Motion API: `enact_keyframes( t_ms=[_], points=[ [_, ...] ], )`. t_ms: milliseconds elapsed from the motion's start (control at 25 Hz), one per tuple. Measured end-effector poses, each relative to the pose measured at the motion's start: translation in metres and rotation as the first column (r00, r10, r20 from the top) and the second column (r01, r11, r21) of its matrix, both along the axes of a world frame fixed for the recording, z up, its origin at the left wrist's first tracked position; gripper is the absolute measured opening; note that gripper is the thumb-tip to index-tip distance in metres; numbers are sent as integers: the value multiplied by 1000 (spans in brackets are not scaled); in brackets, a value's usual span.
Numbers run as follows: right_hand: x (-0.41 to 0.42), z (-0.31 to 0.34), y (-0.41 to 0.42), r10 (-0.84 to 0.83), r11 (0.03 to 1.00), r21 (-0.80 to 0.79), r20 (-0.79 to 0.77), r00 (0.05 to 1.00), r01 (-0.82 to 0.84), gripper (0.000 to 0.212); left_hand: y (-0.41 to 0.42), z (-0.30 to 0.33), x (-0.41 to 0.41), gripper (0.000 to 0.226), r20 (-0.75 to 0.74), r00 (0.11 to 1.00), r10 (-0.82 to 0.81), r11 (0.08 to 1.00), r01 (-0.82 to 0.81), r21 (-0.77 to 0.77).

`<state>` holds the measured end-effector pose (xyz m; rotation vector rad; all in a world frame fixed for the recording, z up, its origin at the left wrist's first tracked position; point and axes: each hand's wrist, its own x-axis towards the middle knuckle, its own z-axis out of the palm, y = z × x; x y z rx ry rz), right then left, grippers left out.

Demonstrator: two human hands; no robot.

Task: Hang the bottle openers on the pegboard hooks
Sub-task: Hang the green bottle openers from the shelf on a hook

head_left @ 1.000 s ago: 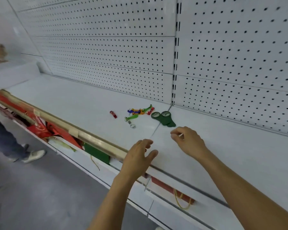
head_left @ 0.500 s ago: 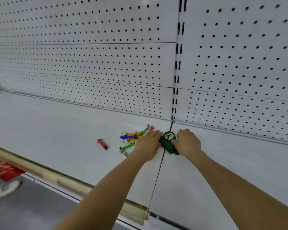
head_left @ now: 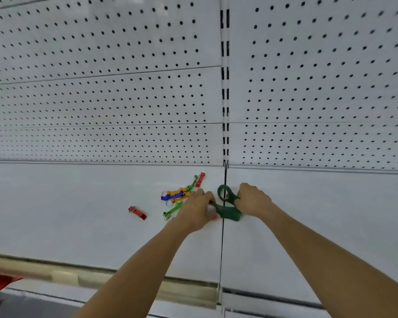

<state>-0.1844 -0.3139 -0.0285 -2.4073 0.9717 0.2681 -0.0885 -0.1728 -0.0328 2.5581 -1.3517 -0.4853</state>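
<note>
Where they lay flat half a second ago, dark green openers (head_left: 228,210) are now lifted, gripped by left hand (head_left: 199,208) and right hand (head_left: 254,199), white shelf (head_left: 78,214) below, pegboard (head_left: 101,99) at far side.

White perforated wall panels (head_left: 101,99) rise behind a white shelf (head_left: 55,214).

Matt white pegboard (head_left: 124,99) (painted metal, seemingly); glossy coloured openers (head_left: 177,196).

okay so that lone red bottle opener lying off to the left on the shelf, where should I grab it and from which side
Probably pinch the red bottle opener across its narrow middle, coming straight down from above: it lies flat on the shelf, apart from the others, with bare surface on both long sides.
</note>
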Motion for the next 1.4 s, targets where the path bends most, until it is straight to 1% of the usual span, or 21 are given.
enact_keyframes(
  t_ms=[80,160,200,280,320,360,440,480,520,600,720,800,880,960,1120,1280,1400],
  points=[
    [-16,2,16,-6,1000,8,53,999,6,7,10,1,-11,21,-15,1000,-9,1000,9,-13],
    [-37,1,30,-30,999,41,127,991,25,7,23,3,-23,19,-35,999,-28,998,26,-58],
    [-49,-1,37,-47,997,67,167,985,37,5,31,5,-28,20,-70,997,-27,995,20,-101],
    [-75,-4,50,-126,986,138,256,959,92,5,46,9,-39,22,-231,973,4,978,-52,-203],
    [-90,-4,58,-186,973,188,308,933,132,6,52,12,-46,21,-351,936,27,961,-121,-248],
    [-104,-3,66,-252,956,239,364,897,172,8,57,17,-54,19,-480,876,40,938,-199,-284],
    [-133,1,80,-377,914,320,444,813,249,11,58,27,-75,14,-691,723,6,887,-322,-330],
    [-147,5,85,-436,889,359,470,768,285,11,56,32,-86,13,-747,664,-29,870,-352,-346],
    [-162,10,88,-486,864,395,495,720,312,9,53,36,-99,14,-773,632,-54,859,-365,-359],
    [-185,20,90,-547,831,445,539,641,334,6,46,44,-120,18,-783,617,-76,849,-372,-375],
    [-226,37,86,-584,810,457,585,563,367,5,32,54,-155,24,-727,676,-116,860,-298,-414],
    [-256,45,79,-598,801,453,603,528,391,6,19,60,-183,28,-670,720,-183,863,-209,-460],
    [-288,50,72,-609,793,453,615,500,408,8,4,65,-216,33,-630,737,-246,854,-143,-501],
    [-326,53,63,-615,787,458,631,472,413,8,-13,69,-253,36,-606,739,-293,844,-97,-527],
    [-428,64,35,-614,782,442,663,428,439,8,-51,73,-350,39,-569,740,-359,823,-38,-567],
    [-523,76,6,-612,779,427,679,406,459,5,-90,80,-445,40,-588,701,-403,814,-20,-581],
    [-590,82,-16,-624,766,439,683,380,468,5,-117,84,-509,41,-590,692,-416,807,-18,-591]
  ],
)
